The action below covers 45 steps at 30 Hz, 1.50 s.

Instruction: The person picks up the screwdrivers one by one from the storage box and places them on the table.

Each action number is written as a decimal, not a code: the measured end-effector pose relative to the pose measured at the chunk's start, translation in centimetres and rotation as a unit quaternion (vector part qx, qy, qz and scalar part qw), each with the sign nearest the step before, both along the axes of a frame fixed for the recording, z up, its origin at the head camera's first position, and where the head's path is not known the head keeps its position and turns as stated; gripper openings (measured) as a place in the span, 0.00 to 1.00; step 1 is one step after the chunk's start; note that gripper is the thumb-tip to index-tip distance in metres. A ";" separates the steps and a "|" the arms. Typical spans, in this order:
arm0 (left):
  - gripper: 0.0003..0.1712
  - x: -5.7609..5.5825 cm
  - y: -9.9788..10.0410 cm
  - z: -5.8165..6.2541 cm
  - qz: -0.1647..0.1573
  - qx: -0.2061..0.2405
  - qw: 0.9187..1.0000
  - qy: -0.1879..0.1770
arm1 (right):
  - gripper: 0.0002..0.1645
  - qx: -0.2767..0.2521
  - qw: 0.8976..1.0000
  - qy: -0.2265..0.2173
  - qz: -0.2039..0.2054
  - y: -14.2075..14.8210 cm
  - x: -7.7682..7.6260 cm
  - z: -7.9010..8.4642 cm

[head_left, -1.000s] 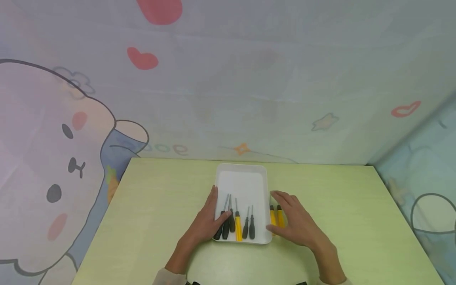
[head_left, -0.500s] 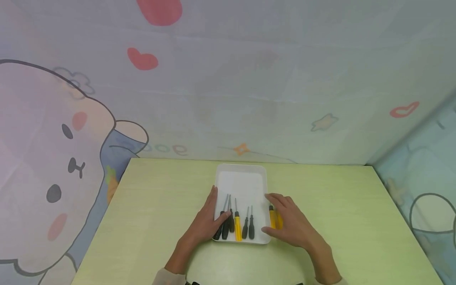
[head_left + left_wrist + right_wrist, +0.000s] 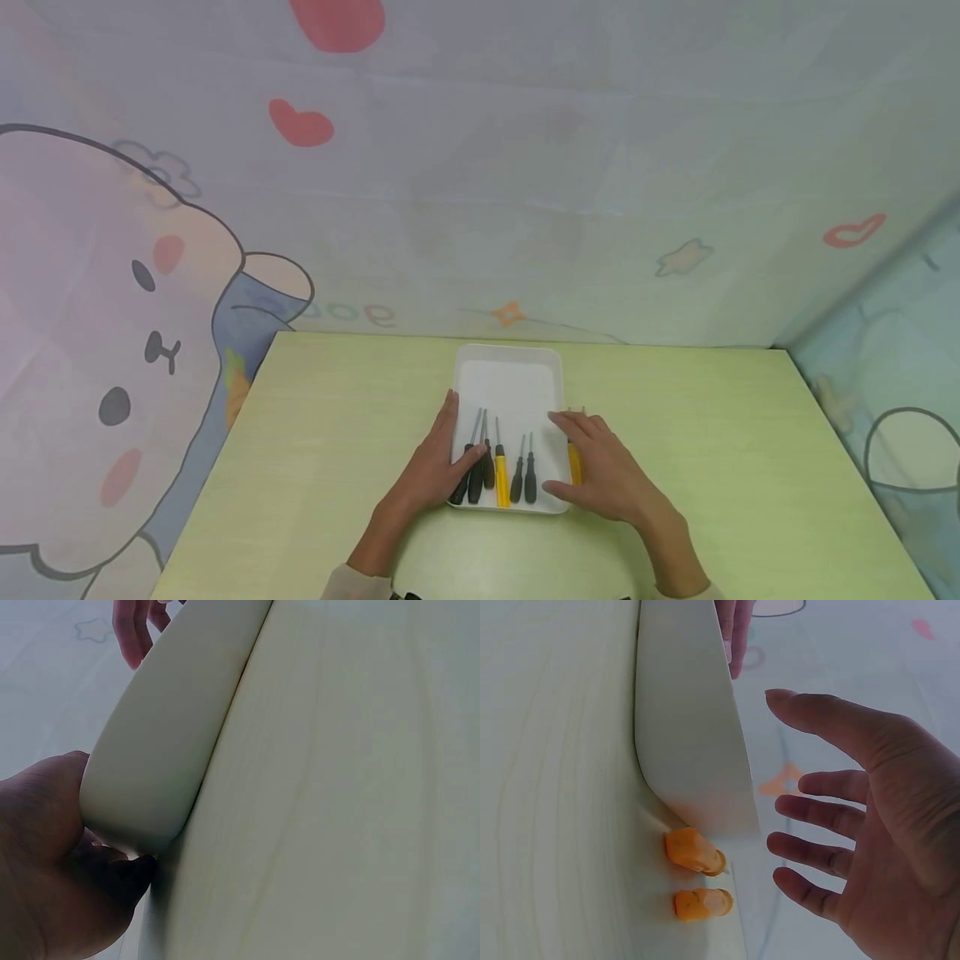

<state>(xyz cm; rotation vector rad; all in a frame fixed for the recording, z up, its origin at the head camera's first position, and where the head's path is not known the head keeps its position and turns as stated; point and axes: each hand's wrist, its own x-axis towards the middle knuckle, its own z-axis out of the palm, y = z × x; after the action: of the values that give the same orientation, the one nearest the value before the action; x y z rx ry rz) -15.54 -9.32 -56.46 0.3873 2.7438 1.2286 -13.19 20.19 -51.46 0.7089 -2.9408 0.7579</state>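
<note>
A white tray [image 3: 507,379] holds several screwdrivers: black-handled ones [image 3: 476,481] at the left, a yellow-handled one [image 3: 502,479] in the middle and two small dark ones [image 3: 531,479] to its right. My left hand [image 3: 432,471] holds the tray's left side, fingers along the outer wall, thumb over the rim above the black handles. My right hand [image 3: 606,471] hovers above the tray's right rim, fingers and thumb spread, nothing between them. Under it, two yellow-handled screwdrivers [image 3: 694,851] lie on the table beside the tray, mostly hidden in the head view.
The pale green table [image 3: 345,400] extends to both sides of the tray. A cloth backdrop [image 3: 480,208] with hearts and a cartoon animal hangs behind the table's far edge.
My right hand has moved left, from beside the tray to over its right rim, covering more of the yellow screwdrivers. The left hand and the tray stay in place.
</note>
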 end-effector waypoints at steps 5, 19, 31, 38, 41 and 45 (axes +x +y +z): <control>0.56 0.0 0.0 -0.1 0.002 0.002 1.000 0.002 | 0.55 -0.001 1.000 -0.016 -0.004 -0.4 0.0 0.0; 0.55 0.1 0.0 -0.3 0.002 0.003 1.000 0.001 | 0.52 0.009 1.000 -0.003 0.000 -1.1 0.1 -0.4; 0.55 0.0 0.1 -0.1 0.003 0.000 1.000 -0.002 | 0.51 0.046 0.999 0.002 0.003 -2.1 -0.2 -0.7; 0.55 -0.1 0.0 -0.2 0.003 0.001 1.000 -0.002 | 0.48 0.068 0.998 0.002 0.006 -2.5 -0.3 -1.1; 0.55 -0.1 0.0 -0.2 0.003 0.001 1.000 -0.002 | 0.47 0.078 0.997 0.002 0.006 -2.7 -0.3 -1.3; 0.55 -0.1 0.0 -0.2 0.004 0.002 1.000 -0.002 | 0.47 0.082 0.997 0.000 0.006 -2.8 -0.2 -1.3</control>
<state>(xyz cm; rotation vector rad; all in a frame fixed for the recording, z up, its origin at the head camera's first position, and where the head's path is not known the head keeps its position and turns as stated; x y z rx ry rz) -15.63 -9.29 -56.66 0.3746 2.7424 1.2352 -13.42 17.36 -52.80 0.7351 -3.0276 0.5200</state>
